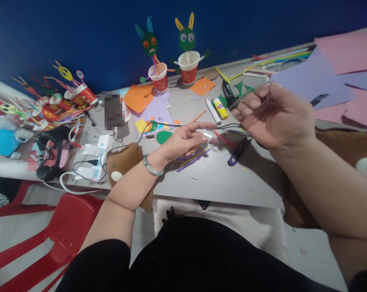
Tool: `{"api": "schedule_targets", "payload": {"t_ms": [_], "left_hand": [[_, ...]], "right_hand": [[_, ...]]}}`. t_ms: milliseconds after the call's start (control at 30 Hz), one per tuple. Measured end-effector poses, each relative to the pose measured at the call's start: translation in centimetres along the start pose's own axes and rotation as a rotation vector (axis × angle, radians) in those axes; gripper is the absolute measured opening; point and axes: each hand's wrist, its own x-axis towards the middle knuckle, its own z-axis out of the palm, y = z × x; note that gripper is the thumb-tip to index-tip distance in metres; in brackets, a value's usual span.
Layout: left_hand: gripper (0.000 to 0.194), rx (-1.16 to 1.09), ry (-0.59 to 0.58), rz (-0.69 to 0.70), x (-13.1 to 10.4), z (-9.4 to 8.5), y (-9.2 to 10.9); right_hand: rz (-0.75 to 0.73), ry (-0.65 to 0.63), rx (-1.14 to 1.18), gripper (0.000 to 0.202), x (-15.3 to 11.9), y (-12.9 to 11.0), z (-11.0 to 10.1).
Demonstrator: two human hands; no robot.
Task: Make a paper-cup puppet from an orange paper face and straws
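Observation:
My left hand (186, 142) is low over the table, with a small piece of clear tape (207, 136) between its thumb and fingers. Raised at the right, my right hand (268, 111) has its fingers curled around a clear roll of tape (259, 101), which is partly hidden by the fingers. Purple and yellow strips (194, 161) lie just below my left hand. A green paper circle (164, 137) is to its left. Between the hands are a purple-handled cutter (238, 152), a white marker (213, 111) and a yellow glue stick (221, 108).
Two red-and-white cups (188, 73) with green paper heads stand by the blue wall. A power strip (102, 156) with cables and a brown pouch (125, 160) are at the left. Purple paper (307, 83) and pink sheets lie at the right. A red chair (70, 219) stands at lower left.

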Motion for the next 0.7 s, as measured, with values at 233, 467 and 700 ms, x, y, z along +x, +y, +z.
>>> {"api": "schedule_targets", "payload": {"t_ms": [233,467,700], "left_hand": [[0.075,0.088,0.050,0.065,-0.1,-0.2,-0.4],[0.101,0.057,-0.022,0.081,-0.2,-0.1,-0.2],[0.107,0.044,-0.017,0.112,-0.4,0.0,0.1]], "right_hand": [[-0.030,0.020,0.068,0.046,0.6,0.8,-1.0],[-0.079,0.009,-0.008,0.059,0.2,-0.1,-0.8],[-0.158,0.078,0.074,0.066,0.9,-1.0,-1.3]]}}
